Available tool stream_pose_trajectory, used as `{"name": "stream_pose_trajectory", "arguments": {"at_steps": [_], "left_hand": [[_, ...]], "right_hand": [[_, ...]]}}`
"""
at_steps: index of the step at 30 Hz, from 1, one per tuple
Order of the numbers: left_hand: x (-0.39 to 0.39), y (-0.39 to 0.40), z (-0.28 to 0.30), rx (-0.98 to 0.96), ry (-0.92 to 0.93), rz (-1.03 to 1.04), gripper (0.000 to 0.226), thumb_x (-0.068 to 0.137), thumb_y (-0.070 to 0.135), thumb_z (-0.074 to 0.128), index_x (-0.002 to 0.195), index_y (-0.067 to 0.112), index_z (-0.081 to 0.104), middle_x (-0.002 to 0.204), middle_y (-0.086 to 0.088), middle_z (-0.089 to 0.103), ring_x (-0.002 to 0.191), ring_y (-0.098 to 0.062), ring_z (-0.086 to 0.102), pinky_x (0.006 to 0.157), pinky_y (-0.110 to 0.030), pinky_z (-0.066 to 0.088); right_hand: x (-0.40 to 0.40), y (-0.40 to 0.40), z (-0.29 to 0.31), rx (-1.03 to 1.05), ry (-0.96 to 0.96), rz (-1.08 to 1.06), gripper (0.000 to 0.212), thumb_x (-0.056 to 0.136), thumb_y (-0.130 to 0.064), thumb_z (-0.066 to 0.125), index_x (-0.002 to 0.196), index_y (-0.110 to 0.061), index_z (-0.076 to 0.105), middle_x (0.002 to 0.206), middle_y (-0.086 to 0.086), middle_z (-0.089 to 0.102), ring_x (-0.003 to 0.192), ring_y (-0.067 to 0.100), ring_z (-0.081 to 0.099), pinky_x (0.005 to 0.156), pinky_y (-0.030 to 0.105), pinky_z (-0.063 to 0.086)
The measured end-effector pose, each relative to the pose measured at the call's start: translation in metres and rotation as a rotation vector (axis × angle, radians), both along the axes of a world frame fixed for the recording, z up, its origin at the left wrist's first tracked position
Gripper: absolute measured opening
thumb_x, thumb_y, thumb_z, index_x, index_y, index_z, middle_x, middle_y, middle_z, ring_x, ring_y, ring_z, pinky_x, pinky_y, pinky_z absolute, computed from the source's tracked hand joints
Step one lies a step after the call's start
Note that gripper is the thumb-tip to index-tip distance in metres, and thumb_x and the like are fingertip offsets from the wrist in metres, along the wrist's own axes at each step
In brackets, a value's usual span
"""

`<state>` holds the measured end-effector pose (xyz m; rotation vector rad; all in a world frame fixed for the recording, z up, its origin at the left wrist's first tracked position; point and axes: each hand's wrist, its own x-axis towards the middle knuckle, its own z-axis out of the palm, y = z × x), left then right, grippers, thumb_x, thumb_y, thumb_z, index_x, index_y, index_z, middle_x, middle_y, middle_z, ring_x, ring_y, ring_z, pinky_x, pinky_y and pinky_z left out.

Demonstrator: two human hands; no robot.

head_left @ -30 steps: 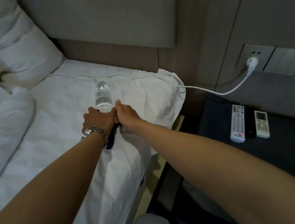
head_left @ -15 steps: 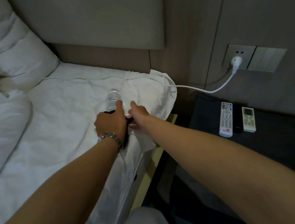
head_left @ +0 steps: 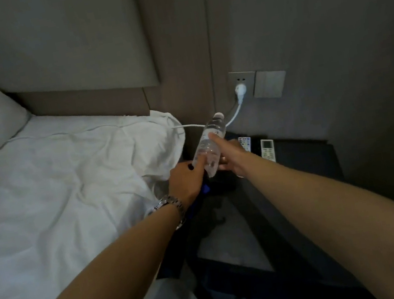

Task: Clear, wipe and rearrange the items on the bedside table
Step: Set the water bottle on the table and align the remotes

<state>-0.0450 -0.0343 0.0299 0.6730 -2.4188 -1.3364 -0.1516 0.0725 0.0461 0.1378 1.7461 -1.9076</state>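
A clear plastic water bottle (head_left: 208, 144) is held tilted in the air, cap away from the person, just above the near-left corner of the dark bedside table (head_left: 306, 172). It is gripped near its base by the right hand (head_left: 230, 155), fingers curled round it and the thumb laid along its side. The left hand (head_left: 186, 179) touches the bottle's base with its thumb, while a dark cloth with a blue patch (head_left: 205, 189) appears to be clutched in its curled fingers.

Beyond the bottle on the bedside table, two remote controls lie side by side: a larger one (head_left: 246, 142), partly hidden, and a small white one (head_left: 267, 150). A white charging cable (head_left: 235, 114) runs behind the bottle from the wall socket above the table.

The bottle is probably being brought back for placement. It would best be turned upright first, then set down clear of the remotes and the cable.
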Motion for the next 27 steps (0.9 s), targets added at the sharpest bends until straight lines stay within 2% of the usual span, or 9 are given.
{"name": "stream_pose_trajectory", "arguments": {"at_steps": [2, 4, 5, 7, 10, 14, 17, 22, 27], "left_hand": [[-0.009, 0.016, -0.005, -0.036, -0.055, -0.195, 0.058, 0.093, 0.058, 0.053, 0.058, 0.012, 0.056, 0.054, -0.001, 0.057, 0.049, -0.011, 0.050, 0.056, -0.027, 0.040], [-0.020, 0.030, -0.010, -0.088, -0.130, -0.362, 0.056, 0.093, 0.059, 0.053, 0.062, 0.011, 0.059, 0.058, 0.000, 0.060, 0.053, -0.013, 0.054, 0.060, -0.034, 0.047], [-0.029, 0.039, -0.012, -0.140, -0.166, -0.433, 0.052, 0.092, 0.058, 0.054, 0.070, 0.013, 0.068, 0.066, 0.002, 0.068, 0.061, -0.014, 0.062, 0.068, -0.039, 0.053], [-0.045, 0.059, -0.014, -0.250, -0.210, -0.508, 0.034, 0.091, 0.053, 0.060, 0.096, 0.025, 0.078, 0.090, 0.004, 0.076, 0.084, -0.012, 0.070, 0.085, -0.037, 0.055], [-0.066, 0.087, -0.014, -0.375, -0.223, -0.496, 0.033, 0.086, 0.037, 0.071, 0.116, 0.026, 0.073, 0.111, -0.001, 0.074, 0.103, -0.019, 0.068, 0.090, -0.031, 0.052], [-0.094, 0.115, -0.023, -0.692, -0.340, -0.544, 0.045, 0.082, 0.020, 0.065, 0.126, 0.028, 0.065, 0.120, -0.006, 0.066, 0.106, -0.029, 0.065, 0.087, -0.036, 0.055], [-0.114, 0.131, -0.035, -0.927, -0.354, -0.607, 0.037, 0.087, 0.018, 0.058, 0.124, 0.022, 0.062, 0.116, -0.007, 0.065, 0.102, -0.031, 0.065, 0.081, -0.037, 0.053], [-0.143, 0.141, -0.060, -0.953, -0.465, -0.634, 0.065, 0.089, 0.015, 0.060, 0.150, 0.022, 0.037, 0.133, -0.007, 0.052, 0.113, -0.033, 0.061, 0.089, -0.042, 0.052], [-0.166, 0.137, -0.077, -0.982, -0.483, -0.618, 0.077, 0.088, 0.013, 0.059, 0.155, 0.025, 0.025, 0.150, -0.005, 0.038, 0.120, -0.034, 0.055, 0.093, -0.044, 0.049]], "right_hand": [[-0.002, 0.042, -0.003, 0.044, 0.041, -0.034, 0.031, 0.087, -0.038, 0.072, 0.101, -0.011, 0.065, 0.098, 0.012, 0.075, 0.081, 0.024, 0.074, 0.069, 0.040, 0.062], [-0.004, 0.076, -0.008, 0.104, 0.106, -0.070, 0.031, 0.085, -0.036, 0.075, 0.102, -0.013, 0.064, 0.102, 0.011, 0.074, 0.085, 0.023, 0.074, 0.074, 0.044, 0.062], [-0.006, 0.092, -0.011, 0.127, 0.146, -0.106, 0.032, 0.082, -0.034, 0.078, 0.102, -0.015, 0.061, 0.103, 0.008, 0.073, 0.086, 0.022, 0.073, 0.075, 0.045, 0.062], [-0.011, 0.121, -0.017, 0.185, 0.232, -0.198, 0.046, 0.077, -0.030, 0.084, 0.106, -0.017, 0.051, 0.102, 0.000, 0.066, 0.086, 0.017, 0.069, 0.075, 0.043, 0.061], [-0.019, 0.155, -0.027, 0.297, 0.379, -0.294, 0.059, 0.073, -0.024, 0.087, 0.111, -0.019, 0.042, 0.102, -0.002, 0.059, 0.086, 0.011, 0.062, 0.075, 0.032, 0.055], [-0.040, 0.180, -0.043, 0.418, 0.492, -0.357, 0.063, 0.069, -0.023, 0.089, 0.110, -0.023, 0.040, 0.111, 0.002, 0.060, 0.095, 0.017, 0.063, 0.076, 0.028, 0.053], [-0.054, 0.188, -0.054, 0.453, 0.502, -0.368, 0.066, 0.070, -0.021, 0.087, 0.117, -0.024, 0.041, 0.116, 0.001, 0.058, 0.101, 0.016, 0.059, 0.080, 0.028, 0.050], [-0.073, 0.190, -0.078, 0.428, 0.502, -0.349, 0.056, 0.075, -0.017, 0.083, 0.121, -0.019, 0.052, 0.118, -0.003, 0.059, 0.107, 0.011, 0.056, 0.078, 0.019, 0.042], [-0.100, 0.186, -0.087, 0.384, 0.522, -0.337, 0.051, 0.076, -0.013, 0.082, 0.113, -0.018, 0.047, 0.112, -0.007, 0.058, 0.105, 0.011, 0.055, 0.089, 0.030, 0.048]]}}
